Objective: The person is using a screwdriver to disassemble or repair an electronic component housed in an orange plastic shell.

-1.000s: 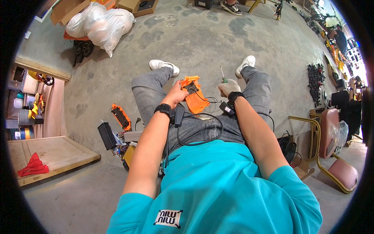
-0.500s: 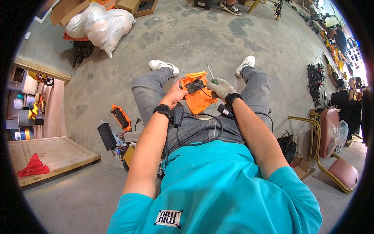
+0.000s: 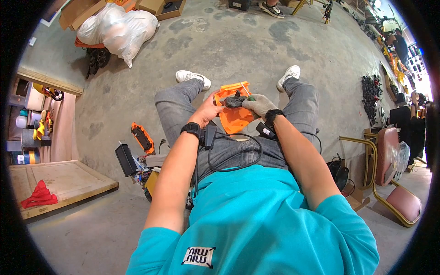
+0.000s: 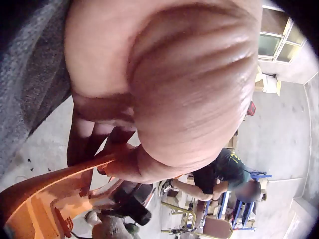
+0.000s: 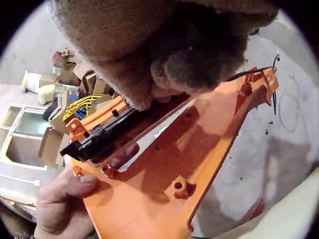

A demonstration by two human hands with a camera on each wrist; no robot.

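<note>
My bare left hand (image 3: 207,110) grips the left edge of an orange plastic shell (image 3: 233,124) between my knees, thumb on its inner face. Screw posts and ribs show inside the shell in the right wrist view. A black plastic part (image 3: 234,101) lies across the shell's opening, its front end sticking out toward the left hand. My right hand (image 3: 261,105), in a pale knitted glove, has its fingertips on that part's right end. The same hand holds a screwdriver (image 3: 250,97) with a green handle, its shaft pointing up and away over the shell.
Cables run from the wrist devices across my lap (image 3: 236,153). Left on the floor lie another orange shell (image 3: 142,137) and a black bin (image 3: 125,159). White bags (image 3: 120,34) stand at the far left, a tipped chair (image 3: 389,178) at the right.
My right hand has moved left from beside the shell onto the black part, bringing the screwdriver along. The black part has come up and turned within the shell. The left hand keeps its hold.
</note>
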